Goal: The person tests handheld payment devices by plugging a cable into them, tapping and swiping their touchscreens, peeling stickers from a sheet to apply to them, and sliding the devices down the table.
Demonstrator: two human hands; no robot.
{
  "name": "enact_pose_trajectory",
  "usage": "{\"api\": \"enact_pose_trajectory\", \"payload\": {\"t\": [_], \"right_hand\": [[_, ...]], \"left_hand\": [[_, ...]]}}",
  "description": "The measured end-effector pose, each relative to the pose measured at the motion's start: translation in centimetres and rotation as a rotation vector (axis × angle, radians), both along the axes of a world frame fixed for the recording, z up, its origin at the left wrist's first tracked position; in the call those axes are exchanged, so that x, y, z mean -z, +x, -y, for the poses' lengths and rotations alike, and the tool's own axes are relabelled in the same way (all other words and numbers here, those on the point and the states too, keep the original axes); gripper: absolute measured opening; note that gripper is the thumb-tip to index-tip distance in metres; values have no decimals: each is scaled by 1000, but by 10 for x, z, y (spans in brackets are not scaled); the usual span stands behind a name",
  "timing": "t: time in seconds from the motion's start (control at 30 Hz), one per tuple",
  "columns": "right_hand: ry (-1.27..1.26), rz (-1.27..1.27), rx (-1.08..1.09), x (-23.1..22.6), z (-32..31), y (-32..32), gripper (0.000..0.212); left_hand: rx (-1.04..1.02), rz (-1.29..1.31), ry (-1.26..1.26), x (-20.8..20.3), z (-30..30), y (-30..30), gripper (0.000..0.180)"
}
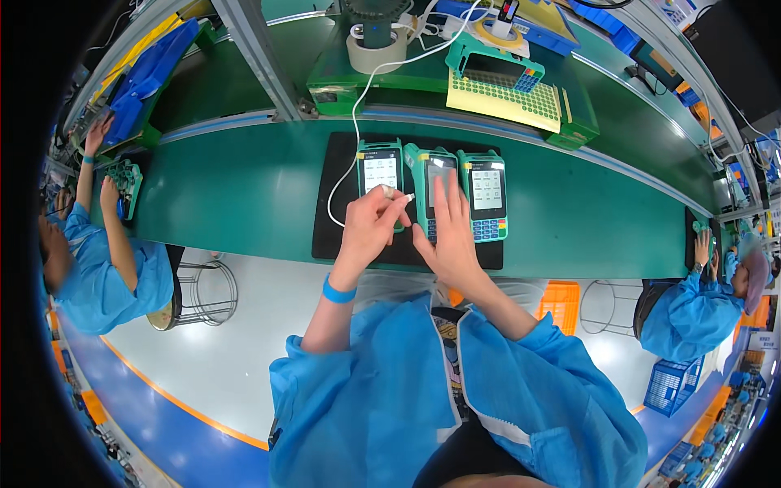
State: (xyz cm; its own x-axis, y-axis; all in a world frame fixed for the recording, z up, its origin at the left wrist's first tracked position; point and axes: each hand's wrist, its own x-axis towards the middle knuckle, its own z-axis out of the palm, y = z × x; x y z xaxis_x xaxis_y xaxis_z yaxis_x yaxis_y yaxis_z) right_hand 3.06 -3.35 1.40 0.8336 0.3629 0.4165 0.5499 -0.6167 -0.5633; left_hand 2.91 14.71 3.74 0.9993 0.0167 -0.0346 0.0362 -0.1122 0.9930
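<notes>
Three green handheld payment terminals lie side by side on a black mat (333, 244). The left terminal (379, 166) and the right terminal (487, 195) have lit screens with icons; the middle terminal (430, 167) has a grey screen. My left hand (374, 224), with a blue wristband, pinches the white plug of a cable (355, 122) near the middle terminal's left side. That hand covers the lower part of the left terminal. My right hand (450, 236) lies over the middle terminal, fingers stretched out across its screen and thumb near its lower edge.
Behind the mat, a green shelf (333, 98) bears a tape roll (377, 57), another terminal (496, 69) and a yellow sticker sheet (504, 102). Co-workers in blue sit at left (106, 276) and right (691, 309). An orange crate (560, 305) stands below the green table (236, 187).
</notes>
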Motion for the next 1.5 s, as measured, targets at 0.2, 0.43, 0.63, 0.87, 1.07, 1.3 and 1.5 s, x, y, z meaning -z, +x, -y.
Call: {"api": "enact_pose_trajectory", "payload": {"t": [0.2, 0.43, 0.63, 0.87, 1.07, 1.3, 1.5], "right_hand": [[59, -12, 6, 1, 1, -3, 86], [-8, 30, 20, 3, 0, -2, 88], [-126, -4, 8, -8, 0, -4, 94], [-25, 52, -63, -73, 44, 3, 57], [92, 278, 215, -56, 114, 124, 38], [98, 346, 188, -53, 130, 188, 31], [-2, 373, 141, -51, 131, 206, 22]], "left_hand": [[86, -38, 57, -9, 1, 4, 16], [130, -86, 137, -19, 6, 7, 15], [163, -84, 128, -11, -1, 17, 14], [75, -5, 186, -5, 4, 4, 12], [105, -1, 182, -8, 6, 8, 12], [116, -4, 187, -6, 4, 7, 13], [151, -2, 180, -8, 1, 6, 13]]}}
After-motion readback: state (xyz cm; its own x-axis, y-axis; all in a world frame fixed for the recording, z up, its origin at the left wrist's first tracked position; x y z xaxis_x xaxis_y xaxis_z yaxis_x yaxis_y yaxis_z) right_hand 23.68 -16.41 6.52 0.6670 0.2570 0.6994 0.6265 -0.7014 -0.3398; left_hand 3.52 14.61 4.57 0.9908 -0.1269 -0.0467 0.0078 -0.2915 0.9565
